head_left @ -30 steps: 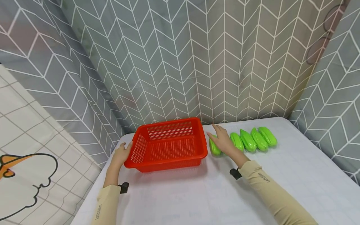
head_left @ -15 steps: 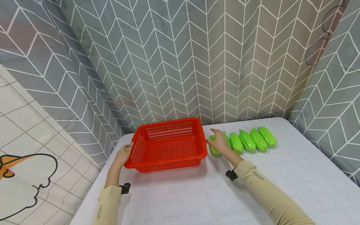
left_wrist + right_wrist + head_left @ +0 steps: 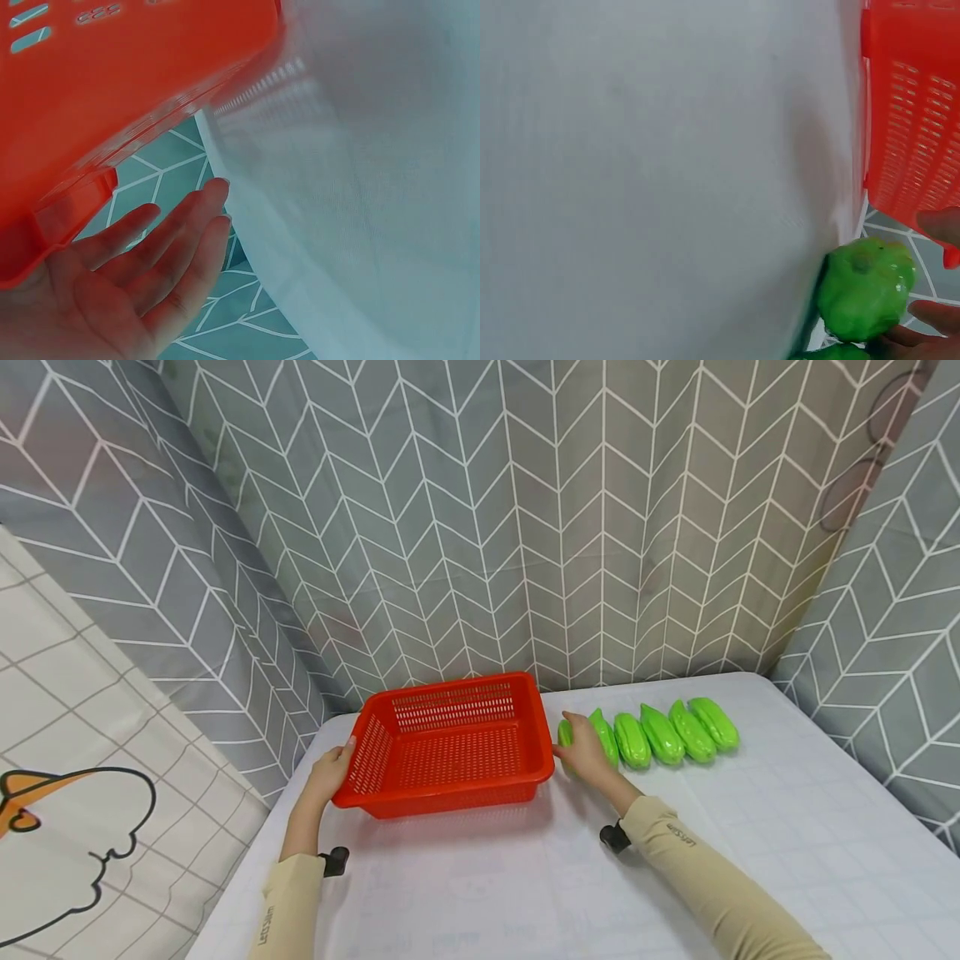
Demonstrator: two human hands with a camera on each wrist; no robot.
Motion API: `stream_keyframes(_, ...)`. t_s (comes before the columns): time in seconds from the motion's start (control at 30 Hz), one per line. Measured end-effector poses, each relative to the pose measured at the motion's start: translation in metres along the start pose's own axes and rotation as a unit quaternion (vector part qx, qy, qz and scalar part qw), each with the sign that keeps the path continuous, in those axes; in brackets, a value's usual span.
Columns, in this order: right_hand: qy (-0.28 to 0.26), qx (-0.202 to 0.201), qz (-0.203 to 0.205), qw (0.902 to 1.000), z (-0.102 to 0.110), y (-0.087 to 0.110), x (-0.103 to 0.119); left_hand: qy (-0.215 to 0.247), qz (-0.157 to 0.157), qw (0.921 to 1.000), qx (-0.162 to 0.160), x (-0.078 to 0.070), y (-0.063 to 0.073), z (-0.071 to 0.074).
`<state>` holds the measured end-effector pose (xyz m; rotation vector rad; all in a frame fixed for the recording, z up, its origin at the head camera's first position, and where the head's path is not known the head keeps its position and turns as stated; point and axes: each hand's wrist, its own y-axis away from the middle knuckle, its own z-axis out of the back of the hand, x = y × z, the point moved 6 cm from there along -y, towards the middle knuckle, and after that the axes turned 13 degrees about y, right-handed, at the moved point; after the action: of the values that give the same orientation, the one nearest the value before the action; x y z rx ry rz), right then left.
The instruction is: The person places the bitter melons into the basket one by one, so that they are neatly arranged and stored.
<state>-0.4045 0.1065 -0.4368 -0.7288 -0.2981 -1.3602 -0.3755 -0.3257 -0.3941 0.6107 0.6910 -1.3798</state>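
A red plastic basket with slotted walls stands on the white-covered table. My left hand is at its left rim, thumb over the rim. In the left wrist view the fingers of that hand stretch out loosely below the rim. Just right of the basket, my right hand reaches over the leftmost shiny green bitter melon, partly hiding it. In the right wrist view its thumb stands apart from that bitter melon, near the basket wall, while other fingers lie beside and behind the melon.
Several more green bitter melons lie in a row to the right. A grey patterned curtain hangs behind the table and at both sides. A white tiled-pattern cloth hangs at the left.
My right hand has come down and toward me over the leftmost bitter melon, uncovering the one beside it. My left hand has closed in on the basket rim. The basket stays put.
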Motion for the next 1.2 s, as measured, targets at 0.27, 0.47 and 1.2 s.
stream_keyframes(0.27,0.018,-0.011,0.015,0.9997,-0.0064,-0.0009,0.0038,0.011,-0.009,0.9999,-0.003,-0.0014,-0.0011,0.0009)
stream_keyframes(0.47,0.014,-0.013,0.014,0.9997,-0.0089,-0.0006,0.0049,0.019,-0.001,0.9998,-0.004,-0.0021,-0.0013,0.0008)
stream_keyframes(1.2,0.025,-0.041,0.024,0.9985,-0.0056,0.0019,0.0080,0.018,0.012,0.9996,-0.017,-0.0024,0.0001,-0.0010)
